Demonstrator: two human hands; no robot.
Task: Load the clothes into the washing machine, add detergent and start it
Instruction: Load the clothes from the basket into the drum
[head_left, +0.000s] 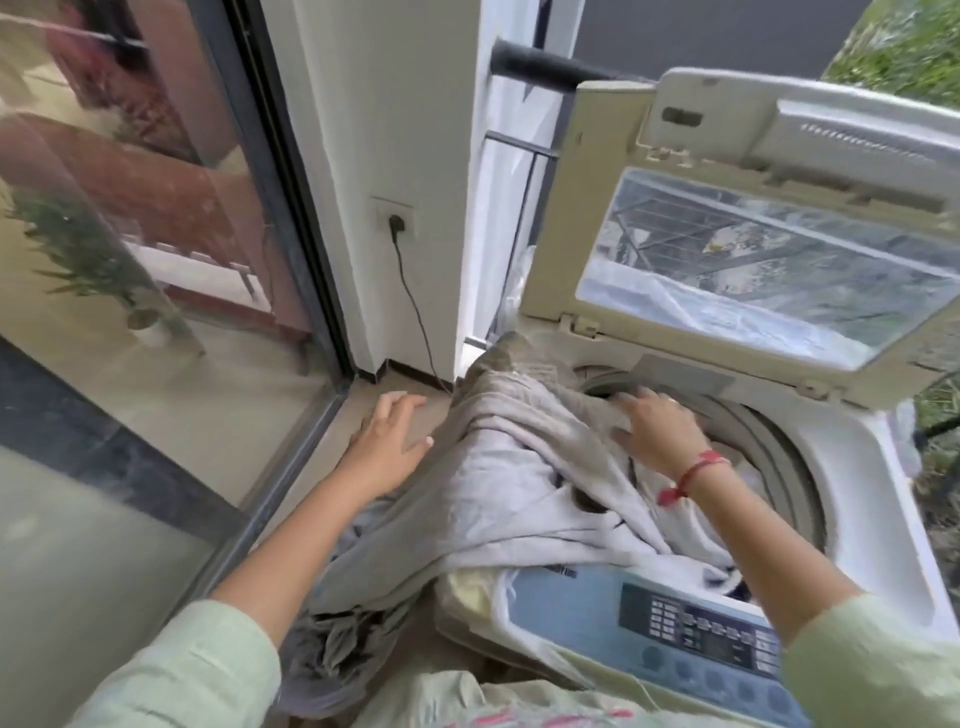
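A top-loading washing machine (878, 457) stands at the right with its lid (613, 171) raised. A large pale grey cloth (514, 467) lies across the drum opening and spills over the machine's left side toward the floor. My right hand (657, 426) presses flat on the cloth at the drum's rim (769, 431), fingers spread; whether it grips the cloth I cannot tell. My left hand (387, 441) hovers open left of the cloth, fingers apart, holding nothing. The blue control panel (571, 597) faces me at the front.
A glass sliding door (130, 260) fills the left. A white wall pillar (379, 130) carries a socket (396, 218) with a black cable running down to the floor. A dark pipe (540, 65) juts behind the lid. Greenery shows at the far right.
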